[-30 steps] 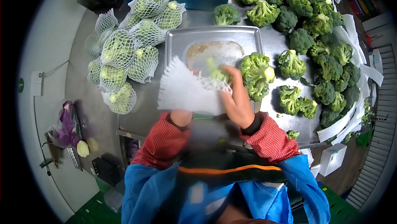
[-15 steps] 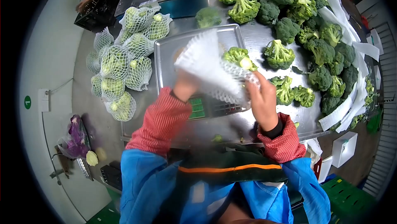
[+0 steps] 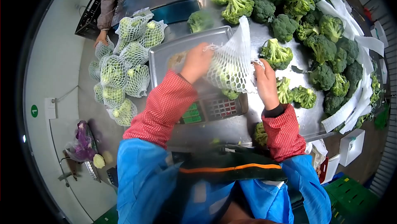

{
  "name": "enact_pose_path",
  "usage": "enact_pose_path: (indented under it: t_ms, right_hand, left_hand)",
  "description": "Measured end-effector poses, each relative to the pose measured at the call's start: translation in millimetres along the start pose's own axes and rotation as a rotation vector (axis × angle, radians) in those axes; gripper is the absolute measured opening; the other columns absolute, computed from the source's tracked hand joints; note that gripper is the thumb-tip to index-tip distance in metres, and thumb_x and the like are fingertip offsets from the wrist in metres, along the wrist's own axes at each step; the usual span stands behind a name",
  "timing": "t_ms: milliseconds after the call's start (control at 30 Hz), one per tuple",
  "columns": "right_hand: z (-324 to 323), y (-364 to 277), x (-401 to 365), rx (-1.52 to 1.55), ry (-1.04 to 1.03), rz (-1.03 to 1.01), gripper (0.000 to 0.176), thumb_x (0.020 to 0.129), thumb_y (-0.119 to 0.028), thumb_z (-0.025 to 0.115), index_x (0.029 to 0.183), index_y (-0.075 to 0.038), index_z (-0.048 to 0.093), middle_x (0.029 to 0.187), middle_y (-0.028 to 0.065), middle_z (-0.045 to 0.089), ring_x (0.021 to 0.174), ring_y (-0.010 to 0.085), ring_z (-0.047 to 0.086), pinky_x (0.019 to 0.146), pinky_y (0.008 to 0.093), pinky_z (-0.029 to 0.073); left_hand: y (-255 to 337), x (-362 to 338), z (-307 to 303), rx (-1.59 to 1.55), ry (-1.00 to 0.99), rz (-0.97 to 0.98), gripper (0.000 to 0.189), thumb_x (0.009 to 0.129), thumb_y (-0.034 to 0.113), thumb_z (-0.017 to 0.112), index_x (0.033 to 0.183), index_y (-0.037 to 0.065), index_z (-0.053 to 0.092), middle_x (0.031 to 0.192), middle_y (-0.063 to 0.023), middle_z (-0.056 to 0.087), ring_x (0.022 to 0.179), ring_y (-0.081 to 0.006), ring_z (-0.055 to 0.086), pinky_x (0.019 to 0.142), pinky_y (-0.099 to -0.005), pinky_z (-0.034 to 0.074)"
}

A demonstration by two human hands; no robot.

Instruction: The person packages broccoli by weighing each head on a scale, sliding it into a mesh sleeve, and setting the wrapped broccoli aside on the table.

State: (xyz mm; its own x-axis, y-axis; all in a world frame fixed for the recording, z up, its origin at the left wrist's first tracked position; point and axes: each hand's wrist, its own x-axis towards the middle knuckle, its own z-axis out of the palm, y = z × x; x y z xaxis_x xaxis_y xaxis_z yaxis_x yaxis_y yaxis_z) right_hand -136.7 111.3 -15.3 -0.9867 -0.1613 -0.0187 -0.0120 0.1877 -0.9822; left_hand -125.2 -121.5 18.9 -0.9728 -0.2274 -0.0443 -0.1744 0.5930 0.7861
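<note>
Broccoli (image 3: 225,77) is sitting inside a white foam net (image 3: 235,54), and in the head view both are hanging over the tray (image 3: 163,56) of a scale, just above its keypad (image 3: 221,107). The left hand (image 3: 197,62) is gripping the net's left edge, its fingers (image 3: 203,51) closed tight on the mesh. The right hand (image 3: 266,83) is pinching the right edge, its fingers (image 3: 259,64) curled narrow around the mesh. The net is stretching between the two hands, with its loose end pointing up and away from the person, and the broccoli is showing pale green through the holes in the lower part. Both arms are wearing red checked sleeves (image 3: 165,104) under a blue apron (image 3: 140,174). The scale is standing on a steel bench (image 3: 297,116). To the left of the tray, netted heads (image 3: 124,66) are lying in a heap, touching one another. To the right and beyond, loose heads (image 3: 314,29) are covering the bench, the nearest of them just beside the right hand. White spare nets (image 3: 351,104) are trailing along the bench's right edge. A small floret (image 3: 259,133) is lying by the right sleeve. At the far left, another person's hand (image 3: 101,37) is reaching down to the heap, near a black crate (image 3: 89,15). A purple bag (image 3: 82,143) is hanging low at the left, well apart from the bench.
</note>
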Motion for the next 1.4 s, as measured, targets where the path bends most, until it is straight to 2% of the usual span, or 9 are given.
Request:
enact_pose_path:
  t_ms: [67,100,200,367,633,800,1067,1200,1400]
  right_hand:
    - [1,-17,-1,-0.014,-0.015,-0.012,0.029,0.098,-0.022,0.048,0.109,0.004,0.057,0.076,-0.0033,0.054,0.066,0.0044,0.043,0.058,0.0211,0.036]
    - [-3,-34,0,-0.045,-0.059,0.004,0.031,0.093,-0.022,0.050,0.105,0.006,0.057,0.077,0.0180,0.060,0.068,0.0228,0.055,0.067,0.0345,0.045]
    - [4,-27,11,0.037,-0.107,-0.090,0.029,0.096,-0.022,0.049,0.102,0.004,0.060,0.071,-0.0036,0.051,0.063,0.0046,0.041,0.056,0.0213,0.034]
    - [-2,-48,18,0.365,-0.159,0.295,0.023,0.095,-0.022,0.051,0.091,-0.002,0.061,0.072,-0.0036,0.055,0.064,0.0059,0.046,0.058,0.0218,0.036]
    - [-2,-36,15,0.218,-0.122,0.100,0.027,0.096,-0.022,0.050,0.104,0.001,0.060,0.076,-0.0049,0.053,0.068,0.0036,0.046,0.061,0.0208,0.037]
    - [-5,-16,17,-0.302,-0.099,0.097,0.044,0.093,-0.031,0.048,0.118,0.004,0.053,0.096,0.0314,0.062,0.094,0.0460,0.060,0.081,0.0452,0.047]
    - [10,23,22,-0.235,-0.201,-0.004,0.043,0.097,-0.036,0.039,0.108,0.001,0.057,0.095,0.0281,0.061,0.093,0.0472,0.056,0.081,0.0462,0.044]
    - [13,9,19,-0.200,-0.145,0.000,0.038,0.097,-0.030,0.041,0.099,0.002,0.059,0.089,0.0262,0.061,0.083,0.0415,0.057,0.076,0.0425,0.044]
    - [3,-33,-38,-0.074,-0.160,-0.032,0.028,0.096,-0.020,0.043,0.100,0.003,0.059,0.069,0.0190,0.052,0.060,0.0238,0.048,0.061,0.0360,0.042]
  left_hand:
    - [10,-1,-4,-0.062,0.061,-0.022,0.033,0.093,0.025,0.051,0.110,-0.003,0.059,0.097,-0.0207,0.066,0.090,-0.0334,0.063,0.079,-0.0346,0.047]
    - [3,3,-5,-0.094,0.072,-0.001,0.034,0.094,0.026,0.051,0.109,-0.003,0.059,0.097,-0.0208,0.066,0.090,-0.0333,0.063,0.080,-0.0345,0.047]
    - [3,4,-8,-0.054,0.047,0.029,0.035,0.095,0.026,0.045,0.112,-0.002,0.058,0.102,-0.0227,0.065,0.095,-0.0364,0.061,0.084,-0.0382,0.046]
    - [3,-16,-7,0.117,0.012,0.165,0.035,0.092,0.022,0.045,0.117,0.001,0.056,0.106,-0.0267,0.062,0.100,-0.0394,0.060,0.088,-0.0423,0.046]
    - [13,-13,-4,0.083,0.048,-0.066,0.032,0.094,0.026,0.046,0.113,0.000,0.049,0.099,-0.0290,0.062,0.094,-0.0448,0.060,0.082,-0.0465,0.046]
    - [-18,-8,9,0.114,0.019,-0.066,0.042,0.095,0.030,0.042,0.125,0.001,0.048,0.106,-0.0293,0.061,0.100,-0.0422,0.060,0.086,-0.0418,0.047]
    - [-43,8,-2,-0.831,-0.385,-0.604,0.045,0.099,0.031,0.032,0.119,-0.001,0.056,0.116,-0.0136,0.064,0.103,-0.0197,0.063,0.090,-0.0352,0.048]
    - [-43,1,15,-0.821,-0.246,-0.431,0.042,0.100,0.027,0.033,0.121,-0.002,0.056,0.104,-0.0109,0.068,0.081,-0.0174,0.069,0.076,-0.0312,0.056]
    - [-27,-64,-10,-1.028,-0.378,-0.558,0.044,0.095,0.032,0.041,0.127,0.004,0.054,0.121,-0.0103,0.059,0.107,-0.0215,0.059,0.091,-0.0371,0.049]
